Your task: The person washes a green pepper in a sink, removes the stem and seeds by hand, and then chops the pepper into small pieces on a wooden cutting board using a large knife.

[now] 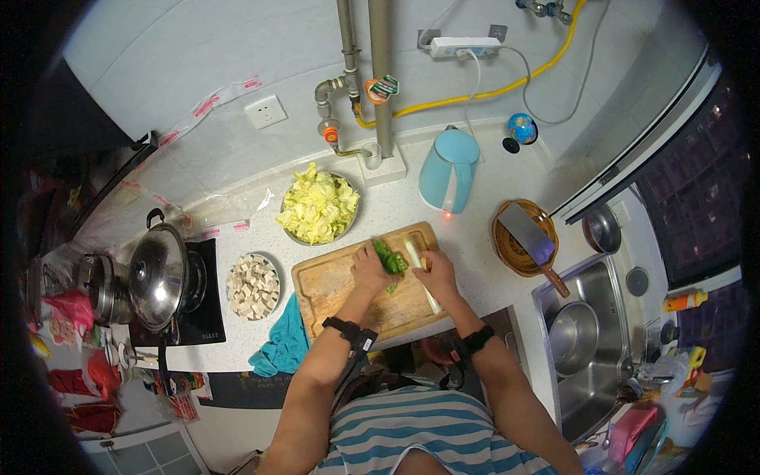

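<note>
On a wooden cutting board (332, 291) with a groove around its edge lie cut green pepper pieces (392, 259). My left hand (369, 270) curls around them from the left, thumb low and fingers above. To the right, my right hand (438, 276) has its thumb and fingers closed over a pale white stalk (433, 301), which looks like scallion. A small yellowish piece (424, 262) shows at those fingertips; what it is cannot be made out. Behind the board stands a bowl of torn cabbage leaves (317, 205). Cubed tofu (253, 287) fills another bowl on the left.
A cleaver (527, 234) rests across a brown basket (502, 261), handle towards the steel sink (585, 392). A blue electric kettle (451, 169) stands behind the board. At left are a lidded wok (157, 276) on a black cooktop (211, 320) and a teal cloth (282, 344).
</note>
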### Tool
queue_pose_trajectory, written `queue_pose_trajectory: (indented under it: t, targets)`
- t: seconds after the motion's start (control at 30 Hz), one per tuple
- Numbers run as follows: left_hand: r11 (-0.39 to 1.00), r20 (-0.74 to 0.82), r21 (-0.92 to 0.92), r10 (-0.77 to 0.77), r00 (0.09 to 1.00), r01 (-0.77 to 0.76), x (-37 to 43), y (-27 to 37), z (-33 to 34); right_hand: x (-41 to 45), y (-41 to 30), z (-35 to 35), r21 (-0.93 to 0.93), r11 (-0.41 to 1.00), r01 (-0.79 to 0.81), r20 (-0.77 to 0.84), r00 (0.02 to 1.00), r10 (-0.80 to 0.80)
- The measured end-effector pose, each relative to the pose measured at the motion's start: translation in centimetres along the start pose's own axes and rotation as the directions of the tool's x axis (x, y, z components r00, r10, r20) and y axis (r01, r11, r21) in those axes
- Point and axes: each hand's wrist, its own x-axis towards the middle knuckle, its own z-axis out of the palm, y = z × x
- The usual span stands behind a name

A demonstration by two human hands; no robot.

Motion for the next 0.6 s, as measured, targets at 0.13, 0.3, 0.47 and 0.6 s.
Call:
queue_pose_trajectory:
  t: [0.13,0.3,0.47,0.6]
  targets:
    - [0.986,-0.011,-0.125,0.106,0.994,-0.107,0.6,-3.2,0.7,-0.4,-1.6,-0.2,-0.024,0.999,0.04,0.01,0.999,-0.04]
    - [0.796,-0.341,-0.512,0.156,0.927,-0.322,-1.1,-4.9,-0.3,-0.5,-4.1,1.1,0.323,0.945,-0.046,0.103,0.995,0.013]
    - [0.248,0.089,-0.966,0.046,0.995,0.075,-4.5,-5.0,-3.1,-0.1,-8.2,5.0,0.391,0.921,0.003,0.196,0.977,-0.087]
    - [0.168,0.104,-0.979,-0.092,0.99,0.118,-5.5,-9.7,-3.5,-0.7,-11.6,8.4,0.362,0.932,-0.008,0.482,0.857,-0.18]
